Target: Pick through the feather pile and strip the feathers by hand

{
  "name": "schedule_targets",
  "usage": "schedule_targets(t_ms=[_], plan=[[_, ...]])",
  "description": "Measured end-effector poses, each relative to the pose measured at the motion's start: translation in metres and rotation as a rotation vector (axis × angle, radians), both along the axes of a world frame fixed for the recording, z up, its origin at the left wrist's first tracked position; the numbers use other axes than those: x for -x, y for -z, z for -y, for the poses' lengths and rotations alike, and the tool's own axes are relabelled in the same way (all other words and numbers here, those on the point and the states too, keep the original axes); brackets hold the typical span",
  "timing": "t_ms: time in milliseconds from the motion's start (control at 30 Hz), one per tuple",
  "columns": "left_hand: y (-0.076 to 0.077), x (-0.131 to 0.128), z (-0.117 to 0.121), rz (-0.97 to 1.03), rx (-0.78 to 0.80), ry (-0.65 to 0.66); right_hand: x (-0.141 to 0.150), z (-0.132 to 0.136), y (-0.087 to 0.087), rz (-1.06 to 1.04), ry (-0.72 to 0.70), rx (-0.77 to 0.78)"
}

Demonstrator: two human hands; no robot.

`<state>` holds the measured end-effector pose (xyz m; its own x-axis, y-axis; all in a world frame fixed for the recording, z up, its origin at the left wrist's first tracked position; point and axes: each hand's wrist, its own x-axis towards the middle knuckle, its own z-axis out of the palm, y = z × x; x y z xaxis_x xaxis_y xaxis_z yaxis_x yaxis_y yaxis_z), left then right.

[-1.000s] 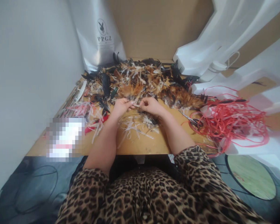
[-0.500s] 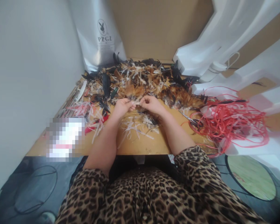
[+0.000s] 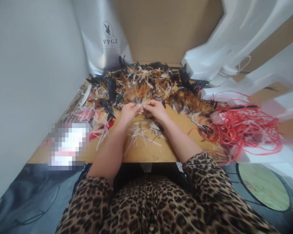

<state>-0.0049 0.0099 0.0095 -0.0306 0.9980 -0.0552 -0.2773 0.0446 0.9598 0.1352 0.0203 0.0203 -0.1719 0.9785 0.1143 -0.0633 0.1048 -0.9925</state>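
Note:
My left hand point(image 3: 130, 111) and my right hand point(image 3: 156, 109) meet over the middle of the table, fingertips pinched together. Between them is the base of a brown feather bunch point(image 3: 138, 94), whose fluffy tips fan out away from me. The left fingers are closed on its pale quill end. My right thumb and forefinger press at the same spot; my fingers hide the exact grip. Just behind lies a heap of brown, white and black feathers point(image 3: 148, 75). Thin white strips point(image 3: 140, 133) lie on the table between my forearms.
Scissors point(image 3: 197, 124) lie to the right beside a tangle of red plastic strips point(image 3: 244, 130). Brown feathers point(image 3: 190, 101) are piled right of my hands. A silver bag point(image 3: 107, 48) stands behind at left, a white lidded container point(image 3: 222, 73) at right. A wall borders the left side.
My right hand has moved slightly left, and its fingertips now meet the left ones at the feather bunch's base. My left hand stays nearly in place.

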Motion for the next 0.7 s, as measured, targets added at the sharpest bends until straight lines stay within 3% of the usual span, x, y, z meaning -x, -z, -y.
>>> schedule_targets(t_ms=[333, 567, 700], plan=[[-0.0068, 0.0009, 0.0072, 0.024, 0.072, 0.121, -0.0076, -0.0068, 0.0026, 0.055, 0.046, -0.07], [-0.005, 0.0002, 0.0072, 0.015, 0.059, 0.147, -0.0031, -0.0047, 0.0032, 0.011, 0.029, -0.083], [-0.003, 0.0007, 0.0054, -0.019, 0.046, 0.118, -0.007, -0.0058, 0.0014, 0.101, 0.037, -0.092]])
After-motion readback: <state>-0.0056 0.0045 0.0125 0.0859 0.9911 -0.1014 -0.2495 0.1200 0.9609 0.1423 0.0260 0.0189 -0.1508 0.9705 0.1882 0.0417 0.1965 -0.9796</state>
